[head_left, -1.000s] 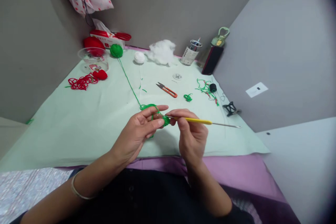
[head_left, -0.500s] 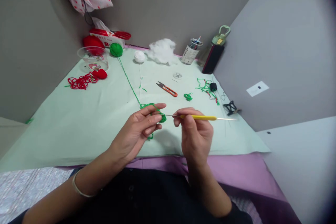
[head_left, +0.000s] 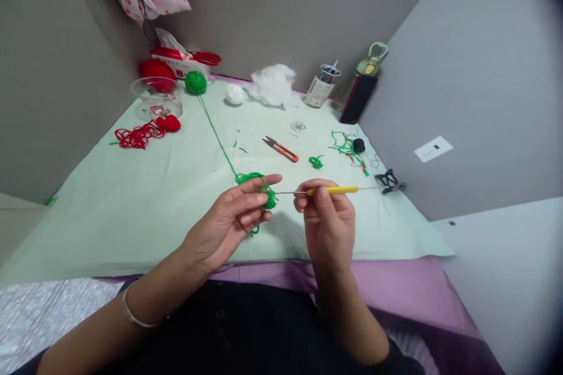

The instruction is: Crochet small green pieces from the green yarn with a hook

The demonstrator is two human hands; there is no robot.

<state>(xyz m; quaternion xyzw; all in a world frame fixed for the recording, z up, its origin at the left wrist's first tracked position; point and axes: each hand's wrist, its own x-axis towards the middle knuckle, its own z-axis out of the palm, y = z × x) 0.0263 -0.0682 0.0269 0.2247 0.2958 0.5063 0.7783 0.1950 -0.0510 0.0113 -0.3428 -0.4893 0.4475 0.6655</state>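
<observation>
My left hand (head_left: 231,220) pinches a small green crocheted piece (head_left: 270,199) between thumb and fingers, with the index finger stretched out above it. Green yarn (head_left: 217,135) runs from this piece and its loops back to a green ball (head_left: 195,82). In my right hand (head_left: 329,217) is a crochet hook with a yellow handle (head_left: 336,190), gripped between thumb and fingers. Its thin metal shaft points left, and the tip is at the right edge of the green piece. Whether the tip sits inside a loop is too small to tell.
Orange-handled snips (head_left: 281,149) and a small green yarn bundle (head_left: 315,162) lie beyond my hands. Red yarn (head_left: 134,136) and a clear plastic cup (head_left: 160,99) are at the left. A white yarn ball (head_left: 234,94), stuffing (head_left: 272,85) and a pen holder (head_left: 321,87) stand at the back.
The yellow handle has tilted, its right end now higher, and the right fingers have shifted slightly on it. More of the green piece shows beside my left thumb.
</observation>
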